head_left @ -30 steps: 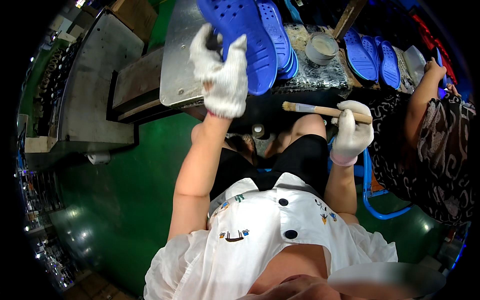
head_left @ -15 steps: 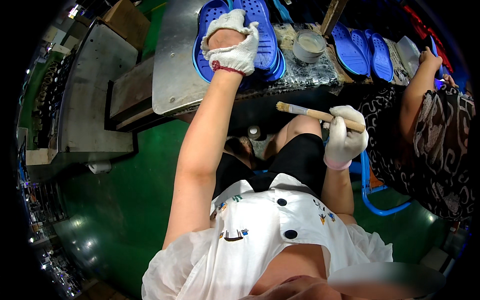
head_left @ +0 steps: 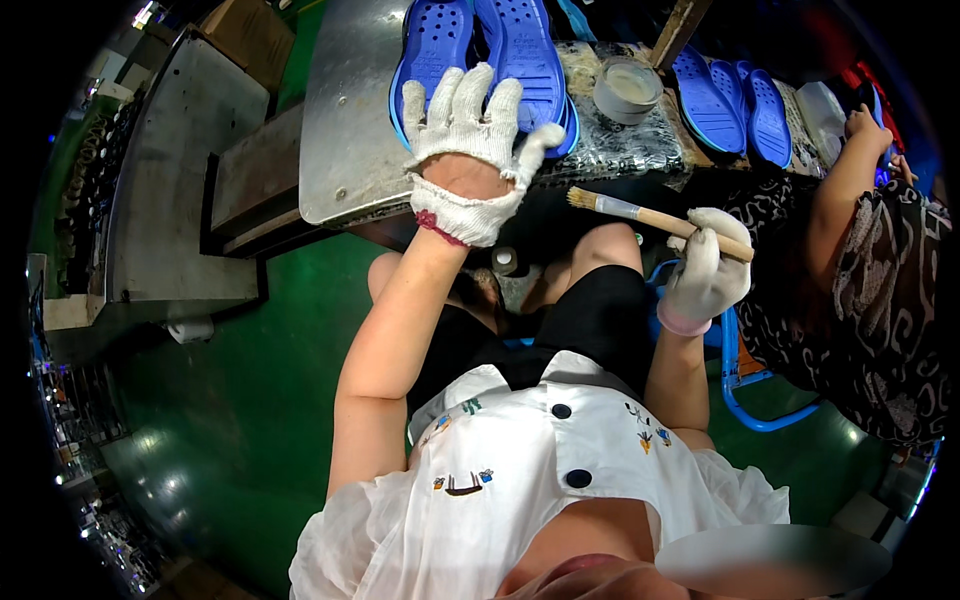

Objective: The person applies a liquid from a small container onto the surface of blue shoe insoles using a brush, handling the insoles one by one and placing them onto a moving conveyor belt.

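Blue shoe soles with holes in them (head_left: 524, 60) lie in a pair at the edge of the metal worktop (head_left: 345, 130). My left hand (head_left: 465, 150), in a white knit glove torn open across the back, is spread over their near end; whether it touches them I cannot tell. It holds nothing. My right hand (head_left: 708, 268), in a white glove, grips a paintbrush (head_left: 655, 218) by its wooden handle, below the worktop's edge. The bristles point left. A round pale tub (head_left: 627, 90) stands on the bench to the right of the soles.
More blue soles (head_left: 709, 103) lie farther right, past a wooden post (head_left: 684, 32). A co-worker in a patterned black garment (head_left: 850, 290) sits close on my right, beside a blue chair frame (head_left: 735, 385). A metal cabinet (head_left: 185, 180) stands at left.
My left hand has drawn back toward me from the soles, and its fingers have spread. My right hand has shifted slightly right and up with the brush.
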Available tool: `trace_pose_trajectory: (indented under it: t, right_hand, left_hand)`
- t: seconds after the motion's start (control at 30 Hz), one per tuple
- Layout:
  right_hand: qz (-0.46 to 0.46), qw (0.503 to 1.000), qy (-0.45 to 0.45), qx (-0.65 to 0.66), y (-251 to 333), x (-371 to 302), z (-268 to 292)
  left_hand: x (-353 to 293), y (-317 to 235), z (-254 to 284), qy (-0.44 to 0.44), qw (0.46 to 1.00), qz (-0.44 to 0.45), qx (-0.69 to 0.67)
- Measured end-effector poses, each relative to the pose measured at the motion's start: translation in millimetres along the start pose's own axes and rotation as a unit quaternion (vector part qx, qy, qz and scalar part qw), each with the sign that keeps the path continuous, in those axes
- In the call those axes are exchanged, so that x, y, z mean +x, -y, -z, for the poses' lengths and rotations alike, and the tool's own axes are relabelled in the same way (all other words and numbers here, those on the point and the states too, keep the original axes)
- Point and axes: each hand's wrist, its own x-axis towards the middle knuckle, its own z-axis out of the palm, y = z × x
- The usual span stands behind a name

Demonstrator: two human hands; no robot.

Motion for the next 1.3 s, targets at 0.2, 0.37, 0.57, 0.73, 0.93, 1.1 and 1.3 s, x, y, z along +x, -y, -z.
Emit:
trace_pose_trajectory:
  t: [0.2, 0.37, 0.57, 0.73, 0.93, 1.1, 1.3]
  right_hand:
    - [-0.033, 0.999, -0.008, -0.007, -2.1, -2.9, 2.4]
    - [-0.032, 0.999, 0.012, 0.041, -2.6, -0.4, -6.0]
    - [-0.102, 0.982, -0.085, 0.133, -25.8, 22.9, -8.3]
    - [-0.219, 0.903, -0.070, 0.363, -96.8, 69.3, -38.0]
    - [-0.237, 0.843, -0.054, 0.480, -158.2, 83.1, -49.0]
    - [-0.257, 0.789, -0.061, 0.554, -178.2, 74.3, -53.3]
    - [-0.235, 0.793, -0.049, 0.559, -176.8, 73.5, -49.4]
  left_hand:
    - [-7.5, 17.6, 2.0, -0.146, 0.985, 0.029, -0.082]
    - [-4.1, 3.3, 17.0, -0.039, 0.998, 0.047, -0.015]
    - [-15.7, 52.4, 28.7, -0.205, 0.956, 0.178, -0.111]
    - [-70.4, 124.7, 11.3, 0.006, 0.890, 0.435, -0.139]
    - [-90.9, 111.1, -2.9, -0.021, 0.943, 0.326, -0.066]
    - [-94.9, 110.1, -6.1, -0.099, 0.943, 0.292, -0.126]
    - [-98.7, 118.8, -16.3, -0.113, 0.958, 0.250, -0.087]
